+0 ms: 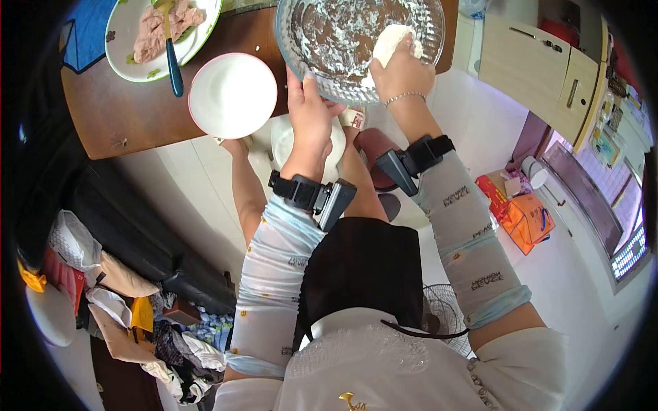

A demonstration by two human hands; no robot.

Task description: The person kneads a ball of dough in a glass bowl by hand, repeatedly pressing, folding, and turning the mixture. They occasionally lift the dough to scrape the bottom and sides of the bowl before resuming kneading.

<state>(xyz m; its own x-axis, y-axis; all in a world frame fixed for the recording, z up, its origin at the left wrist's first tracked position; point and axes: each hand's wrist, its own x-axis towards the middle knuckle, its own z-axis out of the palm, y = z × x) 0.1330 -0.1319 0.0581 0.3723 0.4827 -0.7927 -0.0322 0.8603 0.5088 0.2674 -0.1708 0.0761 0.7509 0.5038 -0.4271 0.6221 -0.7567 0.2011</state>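
A clear glass bowl (329, 41) streaked with white flour or dough stands at the table's front edge. My left hand (312, 113) grips its near left rim, with the fingers at the outer wall. Inside the bowl, at the right, a lump of pale dough (394, 42) lies under my right hand (404, 74), whose fingers are curled onto it. Left of the glass bowl is a white bowl (233, 96) with a pink rim. Farther left, a plate (120, 34) with a green rim holds pink minced meat (154, 35) and a spoon with a dark blue handle (173, 67).
The brown wooden table (103, 123) ends just in front of my body. A black sofa (123, 226) and piled clothes (185, 349) are at the left. On the right are a light cabinet (524, 68), an orange bag (526, 220) and a wire-guarded fan (445, 312).
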